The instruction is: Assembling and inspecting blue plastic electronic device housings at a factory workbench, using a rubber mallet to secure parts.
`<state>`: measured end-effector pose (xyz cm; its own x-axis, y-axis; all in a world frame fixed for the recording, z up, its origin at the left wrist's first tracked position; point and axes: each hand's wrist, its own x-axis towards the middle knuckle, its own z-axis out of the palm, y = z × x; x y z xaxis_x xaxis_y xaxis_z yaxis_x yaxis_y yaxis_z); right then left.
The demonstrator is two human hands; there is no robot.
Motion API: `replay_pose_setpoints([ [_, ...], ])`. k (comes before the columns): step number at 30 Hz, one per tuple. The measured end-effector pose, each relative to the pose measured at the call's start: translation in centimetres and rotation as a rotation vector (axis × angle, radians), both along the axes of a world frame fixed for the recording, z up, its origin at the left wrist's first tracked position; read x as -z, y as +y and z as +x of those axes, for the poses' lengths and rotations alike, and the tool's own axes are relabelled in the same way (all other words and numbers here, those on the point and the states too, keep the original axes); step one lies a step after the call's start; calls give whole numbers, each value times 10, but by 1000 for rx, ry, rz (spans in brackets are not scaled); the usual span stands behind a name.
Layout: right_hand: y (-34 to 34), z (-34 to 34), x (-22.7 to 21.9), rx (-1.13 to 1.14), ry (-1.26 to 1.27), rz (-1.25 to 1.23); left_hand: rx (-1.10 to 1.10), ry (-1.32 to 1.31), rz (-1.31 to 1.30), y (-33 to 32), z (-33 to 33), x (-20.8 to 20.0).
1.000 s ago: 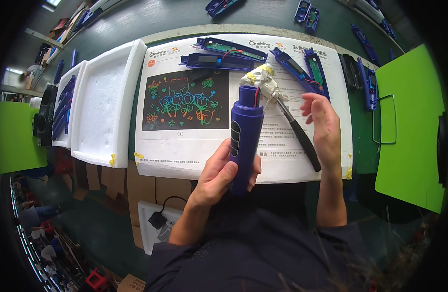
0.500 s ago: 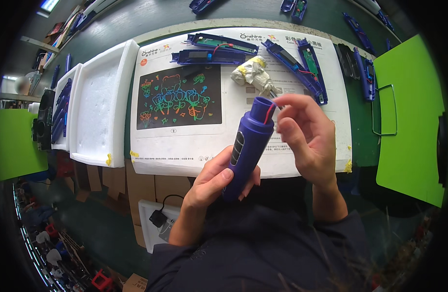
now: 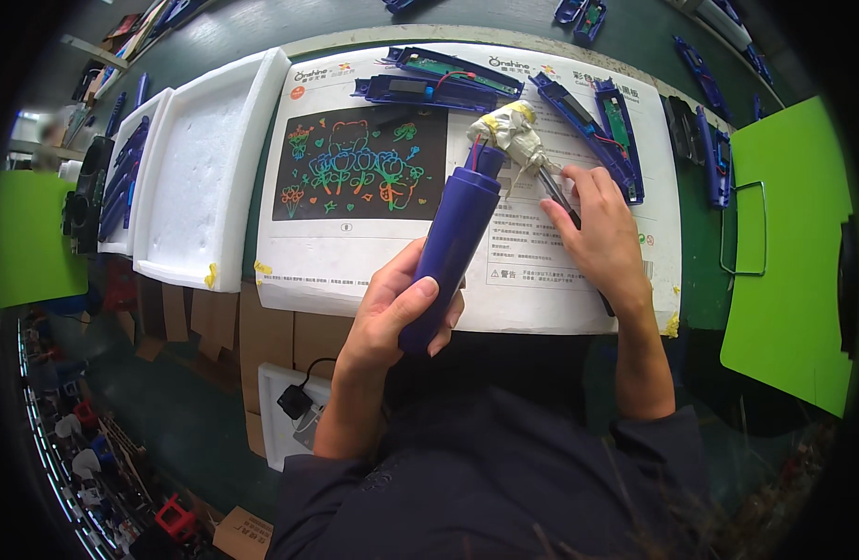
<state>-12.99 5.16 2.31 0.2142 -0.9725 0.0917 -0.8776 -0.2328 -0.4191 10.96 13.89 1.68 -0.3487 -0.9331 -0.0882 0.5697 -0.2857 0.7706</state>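
Observation:
My left hand is closed round the lower part of a blue plastic tube housing, tilted with its narrower end up and away from me. Thin red wires stick out at that end. To the right, my right hand lies over the dark handle of a hammer, thumb and forefinger apart on either side of the shaft. The hammer's head is wrapped in whitish material with yellow tape. Whether the palm and other fingers touch the handle is hidden.
Opened blue shells with circuit boards lie along the far side of the printed sheet; another pair of opened shells is at right. White foam trays stand left. Green panels flank both sides.
My right hand has left the wire end of the tube and moved onto the hammer handle. My left hand has turned the tube, so its dark side strip is no longer seen.

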Motion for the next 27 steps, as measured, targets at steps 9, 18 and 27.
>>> replay_pose_setpoints([
  [9,4,1,3,-2,-11,-26,12,56,16,3,3,-4],
  [18,2,3,3,24,-21,-6,2,-82,12,2,-1,-8],
  [27,-8,-3,4,-9,25,60,-389,-1182,-506,-14,-10,0],
])
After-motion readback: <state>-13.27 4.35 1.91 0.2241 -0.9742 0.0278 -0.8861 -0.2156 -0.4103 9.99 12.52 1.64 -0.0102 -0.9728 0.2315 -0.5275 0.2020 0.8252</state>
